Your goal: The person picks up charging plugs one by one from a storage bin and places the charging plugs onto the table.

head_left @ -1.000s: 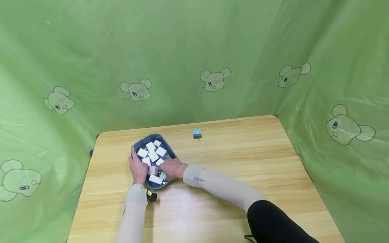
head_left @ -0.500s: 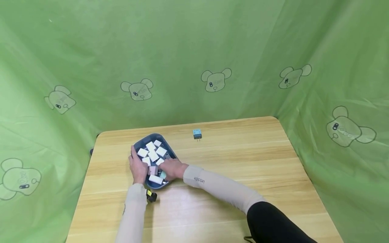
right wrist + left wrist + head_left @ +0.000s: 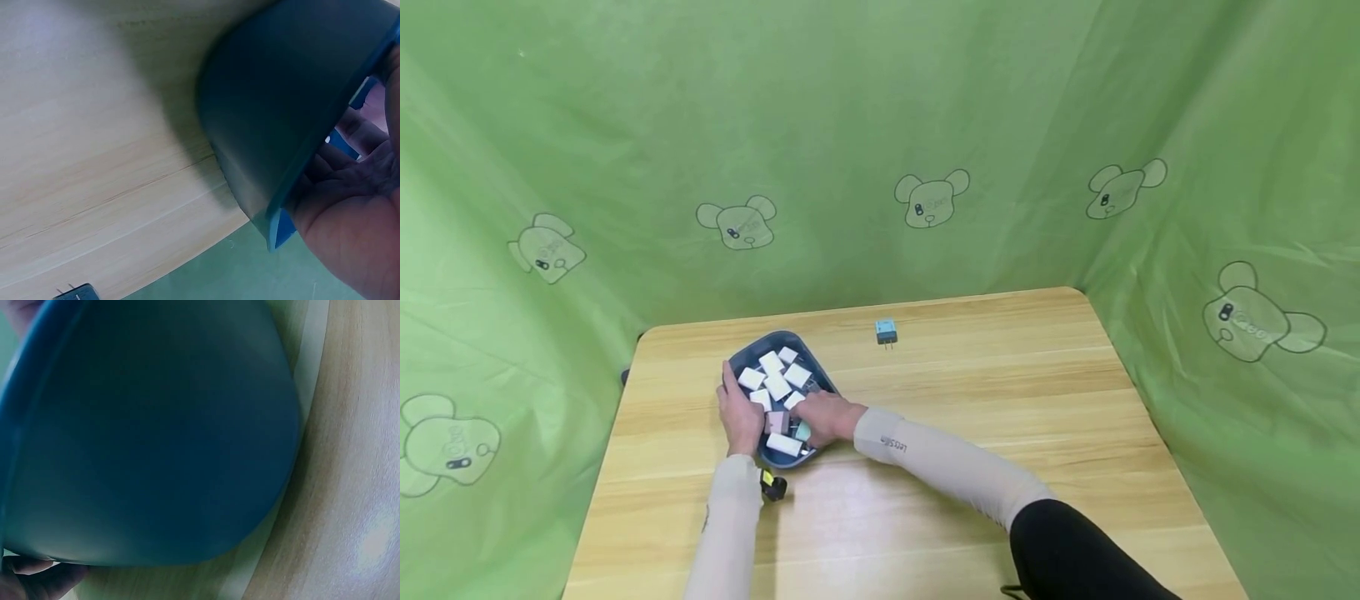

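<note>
A dark blue plastic bin (image 3: 765, 340) stands on the left part of the table, filled with several wall chargers, mostly white blocks (image 3: 778, 385) with a pink one (image 3: 777, 422) and a mint one (image 3: 802, 432) near its front. My left hand (image 3: 742, 414) grips the bin at its left side; its fingers (image 3: 53, 578) show at the bin's edge in the left wrist view. My right hand (image 3: 824, 416) reaches over the right rim into the bin among the chargers. In the right wrist view its palm (image 3: 353, 228) shows past the rim, and I cannot tell whether its fingers hold a charger.
A blue-and-dark charger (image 3: 886, 331) with its prongs out lies alone toward the back of the wooden table (image 3: 985, 400). Green curtain (image 3: 865, 100) hangs behind and at both sides. A black cable (image 3: 1012, 590) shows at the front edge beside the right sleeve.
</note>
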`<act>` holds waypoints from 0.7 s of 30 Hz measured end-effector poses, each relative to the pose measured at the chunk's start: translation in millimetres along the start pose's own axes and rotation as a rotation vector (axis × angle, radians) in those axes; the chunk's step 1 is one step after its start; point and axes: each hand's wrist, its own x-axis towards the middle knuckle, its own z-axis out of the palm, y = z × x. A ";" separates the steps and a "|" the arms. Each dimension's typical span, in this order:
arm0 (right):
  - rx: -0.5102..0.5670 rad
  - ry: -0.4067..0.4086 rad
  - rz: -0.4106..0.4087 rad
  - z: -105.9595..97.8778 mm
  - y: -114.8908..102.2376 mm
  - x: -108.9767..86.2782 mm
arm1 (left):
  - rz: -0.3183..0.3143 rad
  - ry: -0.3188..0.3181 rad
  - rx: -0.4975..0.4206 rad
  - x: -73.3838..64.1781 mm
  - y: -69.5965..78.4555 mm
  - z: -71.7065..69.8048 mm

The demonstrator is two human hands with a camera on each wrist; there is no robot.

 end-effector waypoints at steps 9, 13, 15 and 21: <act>0.032 0.041 -0.038 -6.4 0.4 -5.4 | 0.024 0.017 -0.005 0.6 -5.5 0.1; 0.041 0.042 -0.045 -10.4 0.8 -7.5 | 0.026 0.014 -0.006 1.0 -6.0 0.2; 0.041 0.041 -0.045 -12.4 1.6 -8.4 | 0.027 0.010 -0.007 0.9 -5.8 0.3; 0.082 0.062 -0.042 -21.2 5.6 -10.0 | 0.030 0.008 -0.015 1.2 -5.5 1.6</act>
